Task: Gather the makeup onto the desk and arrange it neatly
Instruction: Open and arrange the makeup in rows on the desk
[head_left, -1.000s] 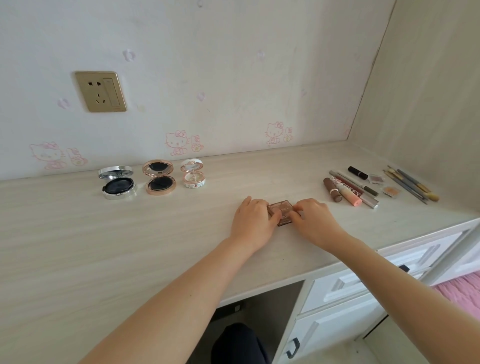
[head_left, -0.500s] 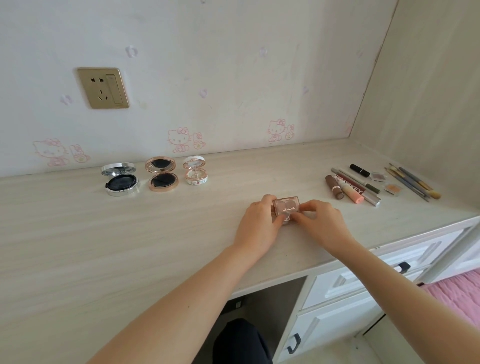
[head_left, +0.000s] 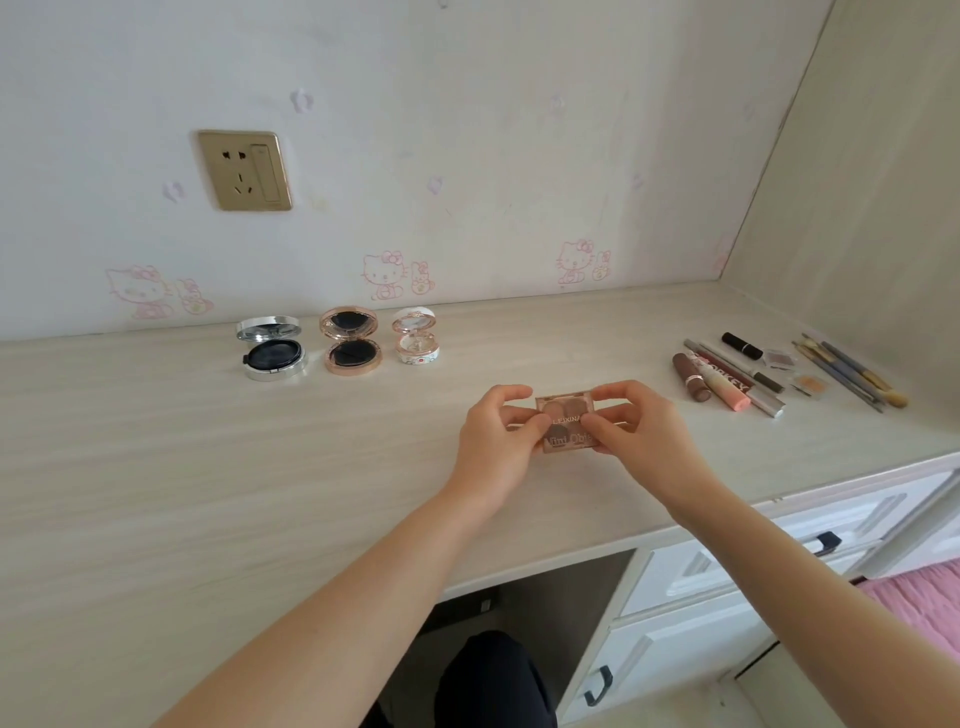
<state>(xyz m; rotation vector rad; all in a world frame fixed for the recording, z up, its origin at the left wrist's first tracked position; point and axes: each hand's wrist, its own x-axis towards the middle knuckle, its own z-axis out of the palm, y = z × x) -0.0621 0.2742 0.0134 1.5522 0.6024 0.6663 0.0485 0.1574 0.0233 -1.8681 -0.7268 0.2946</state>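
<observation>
A small brown eyeshadow palette (head_left: 565, 421) with a clear lid is held just above the pale wooden desk (head_left: 156, 467), tilted up toward me. My left hand (head_left: 493, 447) pinches its left side and my right hand (head_left: 641, 441) pinches its right side. Three open round compacts stand in a row near the wall: a silver one (head_left: 272, 348), a rose-gold one (head_left: 350, 340) and a small white one (head_left: 415, 335). At the right lie lipsticks and tubes (head_left: 727, 379), two small pans (head_left: 779, 358) and several brushes (head_left: 847, 371).
A gold wall socket (head_left: 244, 170) sits on the stickered wall behind the desk. A side panel closes the desk at the right. White drawers (head_left: 727, 587) with dark handles are under the desk's right part, with a knee gap beside them.
The palette lay flat on the desk under both hands. Now both hands have lifted it and tipped its face toward me.
</observation>
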